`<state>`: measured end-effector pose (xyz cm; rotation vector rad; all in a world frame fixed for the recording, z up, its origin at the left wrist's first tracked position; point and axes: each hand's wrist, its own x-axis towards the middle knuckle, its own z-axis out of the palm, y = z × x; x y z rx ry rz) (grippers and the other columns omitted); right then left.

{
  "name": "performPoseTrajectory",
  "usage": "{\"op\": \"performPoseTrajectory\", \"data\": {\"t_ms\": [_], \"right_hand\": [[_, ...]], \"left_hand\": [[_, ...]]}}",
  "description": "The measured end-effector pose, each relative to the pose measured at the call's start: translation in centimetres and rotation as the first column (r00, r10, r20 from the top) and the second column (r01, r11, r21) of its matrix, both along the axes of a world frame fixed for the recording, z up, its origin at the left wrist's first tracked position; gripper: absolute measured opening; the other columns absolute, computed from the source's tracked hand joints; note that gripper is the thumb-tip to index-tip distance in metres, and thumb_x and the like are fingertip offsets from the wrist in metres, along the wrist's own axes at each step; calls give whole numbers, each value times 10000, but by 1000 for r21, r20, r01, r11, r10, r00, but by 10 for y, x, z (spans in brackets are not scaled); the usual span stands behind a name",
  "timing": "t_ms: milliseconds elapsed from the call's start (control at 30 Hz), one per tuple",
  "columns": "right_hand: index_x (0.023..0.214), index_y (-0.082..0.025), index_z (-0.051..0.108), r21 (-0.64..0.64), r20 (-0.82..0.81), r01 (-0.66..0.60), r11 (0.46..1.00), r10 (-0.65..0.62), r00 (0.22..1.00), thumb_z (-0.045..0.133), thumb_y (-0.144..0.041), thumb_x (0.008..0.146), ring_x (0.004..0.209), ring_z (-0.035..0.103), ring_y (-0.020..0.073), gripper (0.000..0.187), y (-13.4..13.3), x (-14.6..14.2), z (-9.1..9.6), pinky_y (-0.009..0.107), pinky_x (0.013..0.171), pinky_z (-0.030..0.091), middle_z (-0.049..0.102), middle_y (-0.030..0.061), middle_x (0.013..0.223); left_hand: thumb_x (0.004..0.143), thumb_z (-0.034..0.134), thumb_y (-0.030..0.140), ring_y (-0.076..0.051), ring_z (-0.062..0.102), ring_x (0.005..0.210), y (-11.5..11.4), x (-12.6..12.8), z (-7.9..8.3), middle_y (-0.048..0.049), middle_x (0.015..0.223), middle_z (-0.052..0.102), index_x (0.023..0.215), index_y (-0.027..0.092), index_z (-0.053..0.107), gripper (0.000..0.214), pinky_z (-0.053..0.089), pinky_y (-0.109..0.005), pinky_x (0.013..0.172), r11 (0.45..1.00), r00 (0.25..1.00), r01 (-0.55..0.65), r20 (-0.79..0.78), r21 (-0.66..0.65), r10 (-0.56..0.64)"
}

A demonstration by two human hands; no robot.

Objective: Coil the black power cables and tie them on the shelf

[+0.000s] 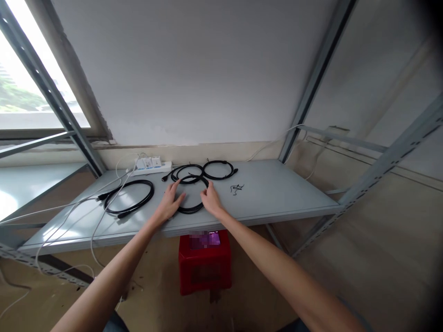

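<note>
A coiled black cable (191, 210) lies near the shelf's front edge, between my two hands. My left hand (168, 203) rests at the coil's left side, thumb and fingers spread apart. At the right side, my right hand (212, 199) closes its fingers and thumb on the coil; part of the grip is hidden. Just behind, another black cable coil (176, 174) overlaps the upper part of this ring. A third coil (218, 178) lies to its right. Off to the left sits a larger coil (147, 201) with its plug ends showing. Several short black ties (237, 188) lie in a small pile right of my right hand.
The grey metal shelf (277, 193) stands against a wall between slotted uprights. A white power strip (166, 167) with plugged-in adapters sits at the back left. White cords (93, 191) run over the shelf's left part. Below stands a red stool (204, 272) with a lit screen on top.
</note>
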<state>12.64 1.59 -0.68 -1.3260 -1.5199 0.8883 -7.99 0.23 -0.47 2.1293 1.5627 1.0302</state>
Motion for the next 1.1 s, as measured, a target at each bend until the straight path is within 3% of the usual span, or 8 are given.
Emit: {"op": "performPoseTrajectory", "data": {"t_ms": [133, 267, 467, 533, 667, 833, 967, 1100], "right_hand": [[1579, -47, 369, 167, 403, -101, 981, 25, 915, 480, -184, 952, 1185, 593, 301, 651, 7, 11, -7, 446, 1060, 469, 659, 201, 1219], [1553, -72, 462, 187, 612, -125, 974, -16, 791, 477, -152, 974, 1267, 517, 321, 584, 16, 25, -13, 458, 1109, 420, 585, 216, 1351], [1463, -169, 586, 237, 546, -98, 966, -49, 836, 447, -280, 1065, 1203, 540, 292, 436, 18, 31, -15, 410, 1043, 456, 578, 159, 1254], [1440, -180, 589, 244, 492, -68, 967, -64, 868, 437, -276, 1070, 1196, 549, 276, 411, 18, 31, -14, 397, 1033, 457, 580, 151, 1257], [1364, -174, 590, 274, 404, -5, 962, -110, 908, 426, -239, 1055, 1141, 582, 256, 356, 14, 31, -12, 380, 999, 469, 576, 151, 1299], [1265, -183, 620, 437, 358, 15, 900, -189, 914, 370, -137, 1007, 1068, 605, 243, 362, -2, 32, -2, 352, 955, 482, 595, 133, 1236], [1232, -187, 646, 546, 399, 2, 838, -262, 879, 381, -105, 972, 1157, 576, 269, 380, -2, 70, 7, 383, 1035, 450, 609, 134, 1195], [1259, -168, 642, 522, 398, 174, 835, -418, 816, 364, -132, 987, 1140, 575, 273, 391, 12, 137, 7, 390, 1008, 454, 604, 151, 1212]], "left_hand": [[1011, 470, 461, -276, 545, 1354, -6, 2, 3, -145, 1455, 548, 1478, 190, 506, 542, 394, -432, 1192, 1000, 1000, -8, -4, 9, 8], [992, 478, 448, -261, 631, 1204, -2, -4, 6, -133, 1391, 595, 1266, 169, 661, 432, 464, -413, 1121, 999, 999, 29, -36, 13, -28], [1013, 453, 501, -389, 412, 1466, -5, -13, 21, -122, 1584, 469, 1167, 229, 733, 420, 313, -581, 1214, 989, 910, 94, -413, 116, -38], [1017, 467, 538, -385, 384, 1481, -13, -8, 29, -109, 1536, 521, 1139, 246, 738, 416, 248, -587, 1244, 969, 848, 209, -518, 130, -114], [1010, 487, 611, -297, 635, 1103, -29, 11, 32, -120, 1169, 670, 1092, 212, 685, 453, 456, -448, 1060, 922, 719, 385, -615, -35, -324], [1103, 310, 443, -262, 665, 983, -36, 35, 19, -106, 1026, 674, 1047, 209, 605, 381, 491, -368, 897, 942, 682, 336, -683, -27, -263], [1105, 312, 383, -277, 667, 988, -37, 54, 17, -131, 1068, 675, 1120, 187, 569, 323, 509, -349, 792, 971, 654, 238, -734, -28, -181], [1086, 322, 286, -280, 650, 1038, -35, 61, 16, -141, 1102, 664, 1158, 189, 565, 271, 520, -359, 827, 978, 660, 209, -737, -8, -146]]}}
